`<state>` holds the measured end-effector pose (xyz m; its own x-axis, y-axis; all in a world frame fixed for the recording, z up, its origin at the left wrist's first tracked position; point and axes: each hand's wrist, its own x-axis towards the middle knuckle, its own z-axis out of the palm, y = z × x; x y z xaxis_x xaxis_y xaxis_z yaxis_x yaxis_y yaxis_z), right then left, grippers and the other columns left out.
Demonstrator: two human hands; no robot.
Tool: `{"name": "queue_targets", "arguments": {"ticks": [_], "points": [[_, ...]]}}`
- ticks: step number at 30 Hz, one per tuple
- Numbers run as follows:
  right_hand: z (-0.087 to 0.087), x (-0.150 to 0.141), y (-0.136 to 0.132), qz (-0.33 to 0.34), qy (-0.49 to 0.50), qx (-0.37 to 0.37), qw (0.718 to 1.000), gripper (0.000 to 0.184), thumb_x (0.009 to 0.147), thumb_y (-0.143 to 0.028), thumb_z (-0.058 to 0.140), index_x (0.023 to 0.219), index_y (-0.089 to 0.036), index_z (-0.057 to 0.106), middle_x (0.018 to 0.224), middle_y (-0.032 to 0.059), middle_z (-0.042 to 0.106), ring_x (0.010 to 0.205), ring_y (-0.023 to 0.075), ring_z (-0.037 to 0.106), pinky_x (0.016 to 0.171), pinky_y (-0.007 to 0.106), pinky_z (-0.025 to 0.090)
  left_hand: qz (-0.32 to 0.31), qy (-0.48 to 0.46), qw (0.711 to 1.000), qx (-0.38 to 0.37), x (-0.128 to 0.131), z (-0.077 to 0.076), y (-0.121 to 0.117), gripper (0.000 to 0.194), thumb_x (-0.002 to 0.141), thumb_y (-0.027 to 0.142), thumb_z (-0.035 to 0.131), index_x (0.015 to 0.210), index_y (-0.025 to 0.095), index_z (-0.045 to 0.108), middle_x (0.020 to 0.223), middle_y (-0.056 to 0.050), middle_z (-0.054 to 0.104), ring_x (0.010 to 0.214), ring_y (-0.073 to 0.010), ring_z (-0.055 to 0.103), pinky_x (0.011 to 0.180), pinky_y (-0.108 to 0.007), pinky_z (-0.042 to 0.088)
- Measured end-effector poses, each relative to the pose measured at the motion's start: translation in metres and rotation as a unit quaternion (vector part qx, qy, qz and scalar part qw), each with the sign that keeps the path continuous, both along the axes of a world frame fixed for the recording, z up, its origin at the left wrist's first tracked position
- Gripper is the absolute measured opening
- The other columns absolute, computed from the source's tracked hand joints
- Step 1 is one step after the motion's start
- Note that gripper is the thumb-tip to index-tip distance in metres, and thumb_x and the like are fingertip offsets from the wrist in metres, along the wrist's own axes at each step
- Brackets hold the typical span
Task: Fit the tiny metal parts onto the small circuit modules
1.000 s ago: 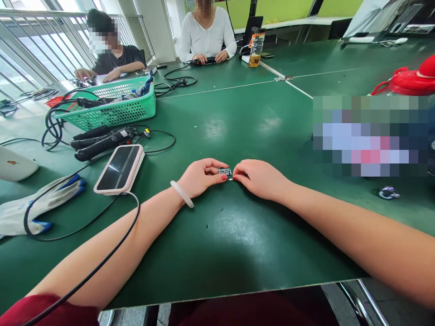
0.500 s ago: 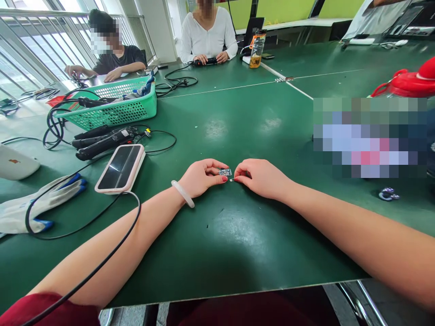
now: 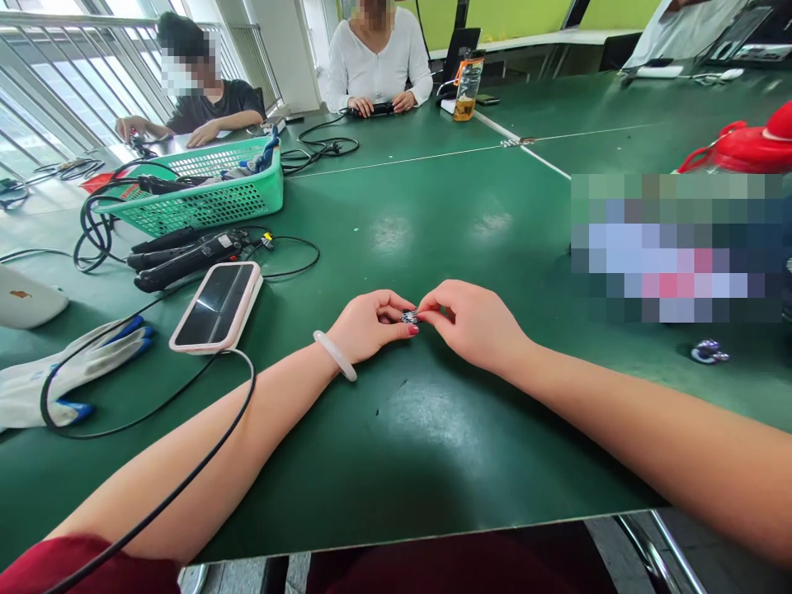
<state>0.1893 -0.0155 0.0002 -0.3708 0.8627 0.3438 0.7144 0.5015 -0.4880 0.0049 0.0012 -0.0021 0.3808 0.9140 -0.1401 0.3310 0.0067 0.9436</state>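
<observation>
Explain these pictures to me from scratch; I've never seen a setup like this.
There is no robot here: these are a person's own bare hands. All three pictures come from one camera worn on the head, looking forward and down.

The left hand, with a white bangle at its wrist, holds a small patterned piece. The fingers of the right hand are pinched at its edge; whatever lies between them is too small to make out.

On the green table, to the left, are a phone, a glove, black tools with cables and a green basket. Farther back stands a bottle. Two other people sit beyond. A blurred patch hides things on the right.
</observation>
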Motion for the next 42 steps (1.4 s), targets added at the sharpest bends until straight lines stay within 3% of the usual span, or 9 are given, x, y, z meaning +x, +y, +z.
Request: {"name": "queue_targets", "arguments": {"ticks": [15,23,30,34,37,39,40,42], "points": [[-0.003,0.005,0.003,0.012,0.004,0.008,1.000,0.011,0.085,-0.021,0.056,0.087,-0.021,0.067,0.083,0.0024,0.066,0.072,0.0151,0.058,0.064,0.028,0.041,0.011,-0.011,1.000,0.017,0.000,-0.002,0.001,0.032,0.065,0.026,0.075,0.092,0.014,0.065,0.078,-0.003,0.069,0.069,-0.0121,0.061,0.071,-0.030,0.050],[-0.004,0.006,0.003,0.008,-0.011,0.013,1.000,0.015,0.085,-0.033,0.060,0.087,-0.021,0.068,0.080,0.0017,0.065,0.068,0.0144,0.056,0.062,0.028,0.040,0.018,-0.035,0.999,0.013,-0.002,0.001,0.002,0.036,0.072,0.025,0.071,0.107,0.015,0.068,0.087,-0.006,0.073,0.083,-0.0161,0.065,0.085,-0.034,0.049],[-0.008,-0.004,0.002,0.007,-0.035,0.050,0.998,0.015,0.085,-0.033,0.059,0.087,-0.020,0.066,0.085,0.0030,0.068,0.076,0.0172,0.060,0.069,0.029,0.042,0.041,-0.172,0.977,-0.121,0.003,0.002,-0.003,0.033,0.072,0.022,0.071,0.104,0.015,0.069,0.095,-0.006,0.072,0.087,-0.0133,0.065,0.090,-0.033,0.051],[-0.009,-0.003,0.004,0.015,-0.038,0.055,0.998,0.015,0.086,-0.033,0.058,0.089,-0.020,0.065,0.085,0.0027,0.067,0.075,0.0169,0.060,0.069,0.029,0.042,0.070,-0.187,0.970,-0.142,-0.001,0.005,0.001,0.032,0.072,0.017,0.070,0.103,0.015,0.069,0.097,-0.007,0.072,0.088,-0.0129,0.066,0.090,-0.031,0.051],[-0.005,0.003,0.005,-0.002,-0.019,0.050,0.999,0.016,0.087,-0.034,0.057,0.089,-0.021,0.065,0.081,0.0019,0.066,0.068,0.0150,0.057,0.064,0.028,0.041,0.111,-0.118,0.985,-0.065,-0.018,0.009,0.013,0.034,0.074,0.017,0.066,0.108,0.015,0.067,0.105,-0.009,0.070,0.086,-0.0145,0.067,0.090,-0.034,0.051],[-0.002,0.009,0.006,-0.023,-0.002,0.035,0.999,0.016,0.087,-0.033,0.056,0.088,-0.021,0.066,0.079,0.0015,0.065,0.064,0.0136,0.055,0.061,0.027,0.040,0.159,0.031,0.985,0.053,-0.034,0.013,0.022,0.033,0.075,0.018,0.063,0.108,0.016,0.068,0.105,-0.009,0.070,0.085,-0.0174,0.067,0.091,-0.037,0.050],[-0.001,0.011,0.007,-0.032,0.006,0.025,0.999,0.016,0.087,-0.033,0.055,0.087,-0.021,0.066,0.079,0.0013,0.065,0.063,0.0132,0.054,0.060,0.027,0.040,0.182,0.133,0.966,0.128,-0.042,0.015,0.026,0.032,0.075,0.018,0.061,0.107,0.017,0.069,0.102,-0.009,0.071,0.088,-0.0203,0.067,0.093,-0.038,0.048],[0.001,0.014,0.008,-0.044,0.017,0.008,0.999,0.017,0.087,-0.034,0.054,0.087,-0.021,0.066,0.077,0.0010,0.064,0.061,0.0127,0.053,0.058,0.027,0.039,0.200,0.331,0.896,0.220,-0.058,0.017,0.033,0.034,0.078,0.017,0.055,0.108,0.018,0.070,0.103,-0.011,0.071,0.101,-0.0275,0.063,0.100,-0.043,0.042]]}}
